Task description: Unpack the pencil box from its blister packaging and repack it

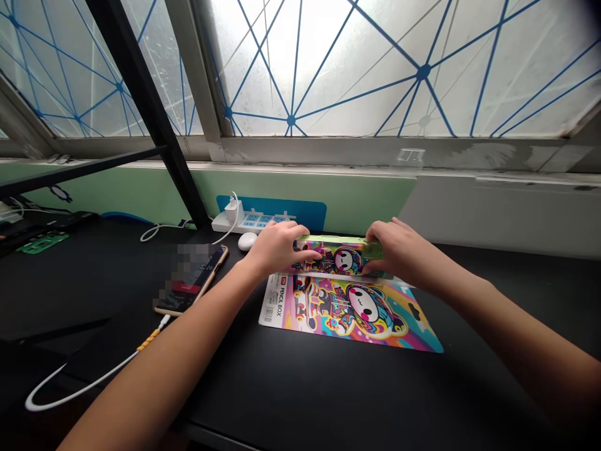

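Observation:
A colourful pencil box (340, 257) with a cartoon character and a light green edge stands on its side, held at both ends. My left hand (277, 245) grips its left end, the thumb lying across the printed face. At the right end, my right hand (392, 245) closes on the box with thumb and fingers. Just in front, a printed card (357, 307) marked "PENCIL BOX" lies flat on the black table (300, 376), bearing the same kind of character and a hang hole at its right. The fingers behind the box are partly hidden.
Left of my arm lies a phone (206, 279) with a white charging cable (94, 385). A power strip (258, 219) with a plugged-in charger and a white rounded case (246, 241) sit near the wall. A black metal frame (154, 113) rises at the left.

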Motion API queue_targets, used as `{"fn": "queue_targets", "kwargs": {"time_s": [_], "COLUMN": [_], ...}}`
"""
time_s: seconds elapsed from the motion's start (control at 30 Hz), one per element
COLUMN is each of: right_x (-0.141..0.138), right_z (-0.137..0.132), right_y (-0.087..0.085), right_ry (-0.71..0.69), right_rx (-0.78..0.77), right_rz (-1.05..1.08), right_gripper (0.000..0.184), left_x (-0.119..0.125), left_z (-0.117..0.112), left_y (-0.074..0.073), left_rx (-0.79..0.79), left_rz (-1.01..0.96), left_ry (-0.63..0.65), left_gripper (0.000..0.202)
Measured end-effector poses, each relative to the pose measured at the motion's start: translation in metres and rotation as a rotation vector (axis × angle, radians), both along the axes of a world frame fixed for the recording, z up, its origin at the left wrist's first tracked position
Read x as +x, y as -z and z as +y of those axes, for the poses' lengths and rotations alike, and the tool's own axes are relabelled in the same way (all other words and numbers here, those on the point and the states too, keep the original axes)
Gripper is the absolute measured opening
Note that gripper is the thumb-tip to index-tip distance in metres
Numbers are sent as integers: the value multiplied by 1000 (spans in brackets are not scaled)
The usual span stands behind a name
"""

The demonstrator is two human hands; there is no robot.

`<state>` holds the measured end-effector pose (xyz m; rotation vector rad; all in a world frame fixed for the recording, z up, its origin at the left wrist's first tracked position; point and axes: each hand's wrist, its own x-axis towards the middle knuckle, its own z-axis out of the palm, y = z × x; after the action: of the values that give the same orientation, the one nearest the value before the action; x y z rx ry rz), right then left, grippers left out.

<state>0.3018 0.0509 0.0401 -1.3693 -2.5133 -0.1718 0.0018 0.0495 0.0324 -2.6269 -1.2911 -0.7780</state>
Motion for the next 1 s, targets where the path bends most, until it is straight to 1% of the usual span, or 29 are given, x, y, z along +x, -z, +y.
{"fn": "queue_targets", "kwargs": {"time_s": [0.07, 0.13, 0.2, 0.27, 0.33, 0.37, 0.43, 0.47, 0.53, 0.6, 0.67, 0.7, 0.77, 0.8, 0.9, 1.0], "right_x": [1, 3, 5, 9, 13, 15, 18, 19, 21, 22, 24, 25, 27, 28, 33, 38], "right_z": [-8, -24, -49, -80, -109, -122, -139, -143, -145, -142, -139, -138, -137, -137, -136, -133], "right_y": [-5, -12, -17, -17, -8, -1, 16, 24, 38, 47, 50, 51, 51, 51, 50, 47], "right_ry": [-42, -103, -144, -175, -261, -306, -365, -379, -396, -406, -399, -389, -352, -334, -299, -251], "right_rx": [64, 147, 239, 336, 405, 424, 429, 425, 411, 377, 316, 268, 154, 100, -7, -76], "right_rz": [26, 55, 81, 109, 129, 130, 114, 106, 100, 118, 157, 179, 222, 242, 289, 348], "right_gripper": [29, 28, 28, 23, 24, 25, 26, 26, 26, 23, 21, 22, 30, 36, 51, 55], "left_x": [3, 5, 3, -3, -12, -17, -26, -30, -35, -39, -42, -43, -44, -45, -45, -44], "left_z": [-8, -24, -48, -76, -103, -115, -133, -139, -146, -147, -145, -143, -140, -139, -136, -134], "left_y": [-10, -24, -35, -37, -28, -20, 1, 11, 29, 38, 40, 39, 36, 34, 32, 33], "left_rx": [68, 153, 218, 281, 281, 269, 215, 162, 32, -124, -303, -396, -556, -608, -664, -669], "left_rz": [0, 19, 38, 15, 18, 28, 41, 41, -6, -93, -163, -187, -219, -234, -281, -321], "left_ry": [20, 52, 82, 110, 158, 180, 234, 252, 226, 138, 64, 42, 14, 3, -15, -7], "left_gripper": [44, 43, 40, 38, 29, 25, 29, 31, 38, 55, 71, 76, 81, 83, 91, 93]}}
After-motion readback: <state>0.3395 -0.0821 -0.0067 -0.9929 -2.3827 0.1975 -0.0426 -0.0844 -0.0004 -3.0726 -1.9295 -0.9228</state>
